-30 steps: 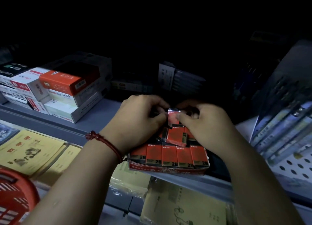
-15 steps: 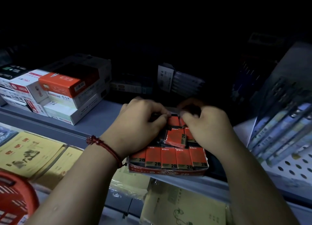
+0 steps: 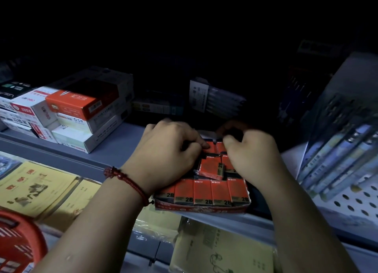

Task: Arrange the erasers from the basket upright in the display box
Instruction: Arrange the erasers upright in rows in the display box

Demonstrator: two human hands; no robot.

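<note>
A red display box (image 3: 200,209) sits at the front edge of a grey shelf. Several orange-red 2B erasers (image 3: 202,191) stand upright in its front row. One loose eraser (image 3: 210,167) lies flat on top of the middle rows. Over the back row, my left hand (image 3: 167,152) and my right hand (image 3: 251,158) both curl around a back-row eraser (image 3: 213,148). My left thumb presses on its top and my right thumb is just beside it. The other fingertips are hidden. A red basket (image 3: 18,242) shows at the bottom left corner.
Stacked white and orange stationery boxes (image 3: 81,109) stand on the shelf to the left. Yellow booklets (image 3: 34,186) lie on the lower level. Packs of pens (image 3: 337,160) lean at the right over a perforated panel (image 3: 351,203). The back of the shelf is dark.
The eraser that both hands held above the box has gone down into the back row. Both hands lowered with it and stay on it.
</note>
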